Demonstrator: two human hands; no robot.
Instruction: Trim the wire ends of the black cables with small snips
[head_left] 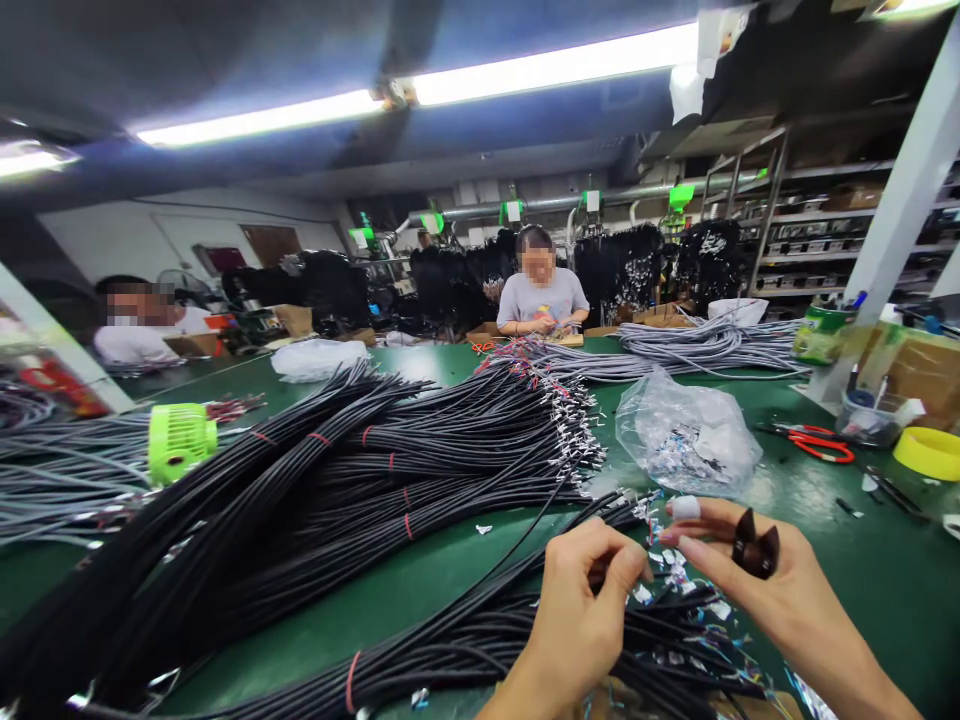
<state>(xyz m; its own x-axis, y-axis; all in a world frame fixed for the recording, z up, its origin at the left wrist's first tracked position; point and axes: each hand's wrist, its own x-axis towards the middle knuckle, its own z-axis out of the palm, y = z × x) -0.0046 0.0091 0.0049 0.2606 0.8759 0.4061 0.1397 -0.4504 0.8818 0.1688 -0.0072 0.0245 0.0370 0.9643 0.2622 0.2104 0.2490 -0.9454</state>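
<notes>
My left hand [589,590] is closed in a pinch on what looks like a black cable, mostly hidden by the fingers. Just to its right, my right hand [780,575] has thumb and forefinger close to thin coloured wire ends [654,525]. White tape wraps one of its fingertips. A dark brown two-pronged tool [754,548] is tucked in that hand; its exact kind is unclear. Beneath both hands lies a bundle of black cables [450,650], tied with a red band, its stripped ends spread with foil scraps at the right.
Larger banded black cable bundles [315,500] cover the left of the green table [420,590]. A clear plastic bag [686,430] of scraps, red-handled pliers [817,442], yellow tape [928,453] and a green fan [178,442] lie around. Grey cables [697,345] and a seated person [541,295] are opposite.
</notes>
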